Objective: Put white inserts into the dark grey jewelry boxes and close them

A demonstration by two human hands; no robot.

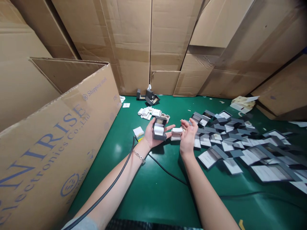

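Observation:
My left hand (pixel 150 135) cradles a small dark grey hinged box (pixel 160 128), lid open, with a white insert inside it. My right hand (pixel 188 135) holds a small white pad (pixel 177 133) just to the right of that box, fingers curled around it. Both hands hover above the green table (pixel 153 188). A thin bracelet (pixel 139 156) circles my left wrist.
A large printed cardboard carton (pixel 55 140) stands at the left. Several flat grey and white box pieces (pixel 240 143) spread across the right. Loose white inserts (pixel 150 112) and two open dark boxes (pixel 150 96) lie farther back. Cardboard sheets wall the rear. A black cable (pixel 165 171) crosses the table.

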